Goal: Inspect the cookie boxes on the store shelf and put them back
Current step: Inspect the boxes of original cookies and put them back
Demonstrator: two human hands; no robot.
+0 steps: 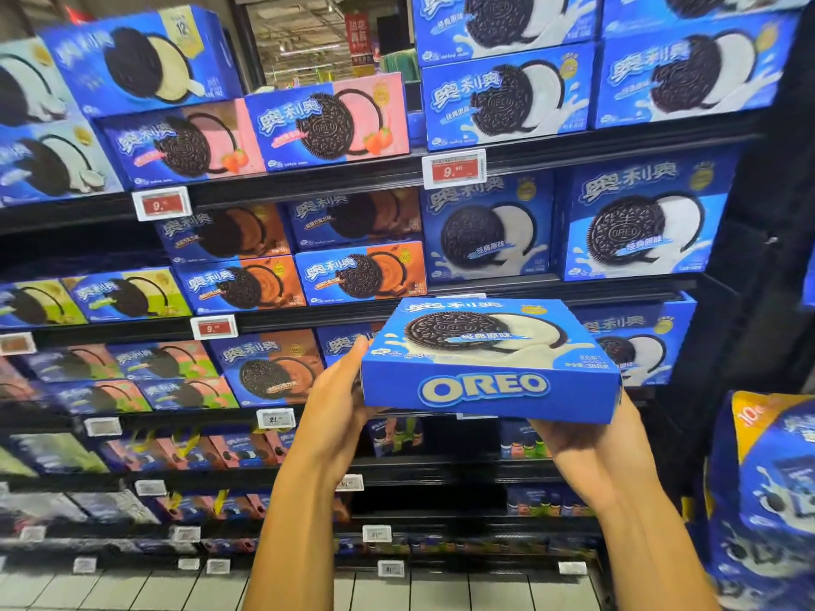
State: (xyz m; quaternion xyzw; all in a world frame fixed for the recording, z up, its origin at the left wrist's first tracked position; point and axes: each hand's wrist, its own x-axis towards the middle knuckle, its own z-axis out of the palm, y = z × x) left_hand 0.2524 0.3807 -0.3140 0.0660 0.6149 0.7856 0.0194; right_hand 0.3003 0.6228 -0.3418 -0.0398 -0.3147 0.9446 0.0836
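Both forearms reached up from the bottom of the view, and between them I held the blue cookie box (pixel 489 368) tilted flat, its OREO side panel facing me, out in front of the shelf (pixel 308 317). Fingers of my left hand (pixel 339 390) curled round its left edge, thumb on top; my right hand (pixel 586 438) cupped it from beneath, fingertips hidden. It looked like the inspecting step. Putting it back would call for standing the box upright and sliding it into the dark gap (pixel 441 434) behind it, beside the matching box (pixel 635 341).
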